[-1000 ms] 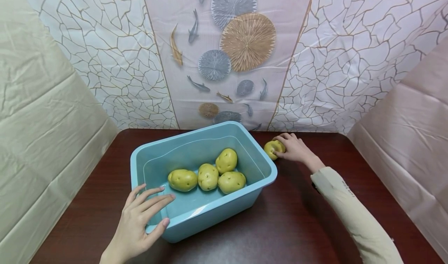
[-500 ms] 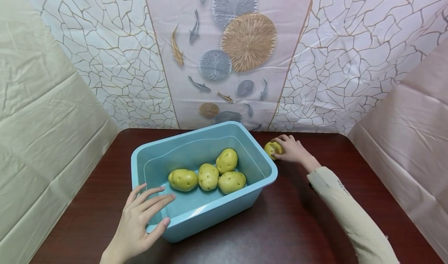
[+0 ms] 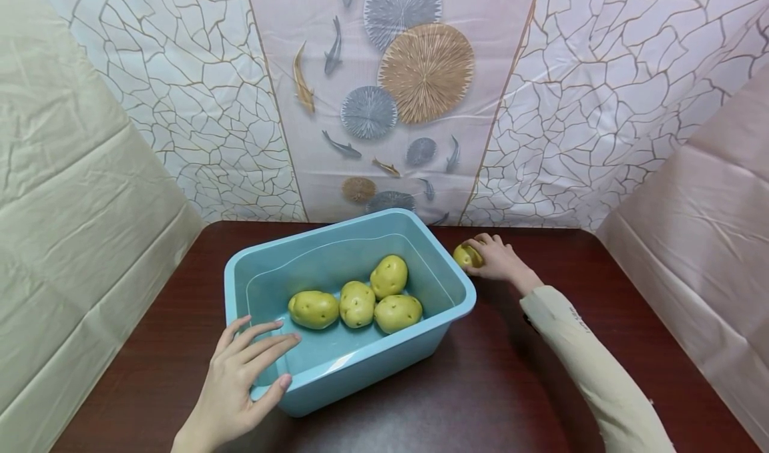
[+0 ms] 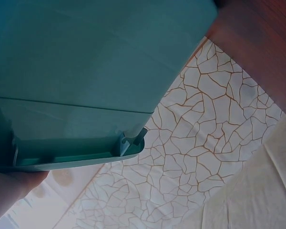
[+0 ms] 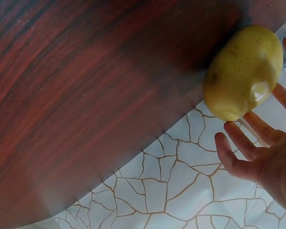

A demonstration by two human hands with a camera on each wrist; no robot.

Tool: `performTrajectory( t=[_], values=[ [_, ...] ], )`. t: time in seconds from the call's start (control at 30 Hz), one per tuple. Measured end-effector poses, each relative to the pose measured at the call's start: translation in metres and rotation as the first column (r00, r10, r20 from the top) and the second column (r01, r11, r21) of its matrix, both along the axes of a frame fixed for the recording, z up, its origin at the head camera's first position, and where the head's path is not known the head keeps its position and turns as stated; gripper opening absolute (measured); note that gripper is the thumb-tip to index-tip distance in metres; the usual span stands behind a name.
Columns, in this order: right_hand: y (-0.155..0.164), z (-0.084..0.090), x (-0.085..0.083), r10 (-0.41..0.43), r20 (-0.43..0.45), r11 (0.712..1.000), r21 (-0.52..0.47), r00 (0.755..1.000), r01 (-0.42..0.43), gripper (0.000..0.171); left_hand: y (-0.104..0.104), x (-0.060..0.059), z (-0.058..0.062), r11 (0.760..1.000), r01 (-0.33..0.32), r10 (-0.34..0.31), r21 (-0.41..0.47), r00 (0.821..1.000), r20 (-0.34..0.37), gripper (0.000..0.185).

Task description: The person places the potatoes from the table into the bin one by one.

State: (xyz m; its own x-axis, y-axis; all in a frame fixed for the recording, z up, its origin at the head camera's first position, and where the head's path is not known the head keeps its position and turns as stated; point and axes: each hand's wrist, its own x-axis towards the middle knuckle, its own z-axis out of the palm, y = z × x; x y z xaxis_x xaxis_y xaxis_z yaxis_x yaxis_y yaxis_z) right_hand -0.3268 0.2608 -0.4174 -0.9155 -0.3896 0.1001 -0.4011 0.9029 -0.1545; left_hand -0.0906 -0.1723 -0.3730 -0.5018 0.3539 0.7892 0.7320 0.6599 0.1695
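A light blue plastic tub [image 3: 396,366] stands at an angle on the table. Several yellow potatoes [image 3: 357,304] lie inside it. At the tub's near left corner rests my left hand [image 3: 231,376], its fingers stretched over the rim and the thumb at the front edge. The left wrist view has the tub's side wall [image 4: 95,57] and a bit of that hand below the rim. Beyond the tub's right end, my right hand [image 3: 501,261] holds another potato [image 3: 466,256] on the table, thumb and fingers on opposite sides. In the right wrist view its fingertips touch the potato [image 5: 245,71].
The dark red-brown table [image 3: 480,399] ends at a patterned cloth backdrop [image 3: 372,173] close behind the tub. Pale cloth hangs at the left side [image 3: 78,239] and pinkish cloth at the right side [image 3: 703,259]. The tub's right wall rises between the right hand and the potatoes inside.
My right hand and forearm have shifted slightly left, covering more of the potato outside the tub. The left hand, the tub and the potatoes in it look unmoved.
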Motion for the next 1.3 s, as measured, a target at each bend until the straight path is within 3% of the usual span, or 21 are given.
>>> performTrajectory(
  t=[0.33,0.63,0.8,1.03,1.3],
  values=[
    [-0.001,-0.004,-0.004,-0.012,0.023,1.000,-0.001,1.000,0.012,0.055,0.000,0.000,0.000,1.000,-0.002,0.002,0.003,1.000,-0.008,0.036],
    [0.000,-0.009,-0.007,0.027,0.001,0.998,-0.064,1.000,-0.027,0.056,0.000,0.000,-0.001,1.000,-0.001,0.001,0.009,1.000,-0.007,0.035],
    [-0.004,-0.010,-0.009,-0.005,0.050,1.000,-0.030,0.999,0.007,0.059,0.000,0.000,-0.001,1.000,-0.004,0.004,0.009,1.000,0.000,0.036],
    [-0.002,-0.016,-0.013,0.032,0.026,0.998,-0.054,0.999,-0.031,0.062,0.000,0.000,-0.001,1.000,0.000,0.000,0.011,1.000,-0.002,0.035],
    [-0.008,-0.017,-0.016,0.002,0.085,1.000,-0.015,0.996,0.000,0.062,0.000,0.000,-0.001,1.000,0.003,-0.003,0.011,1.000,-0.003,0.035]
  ],
)
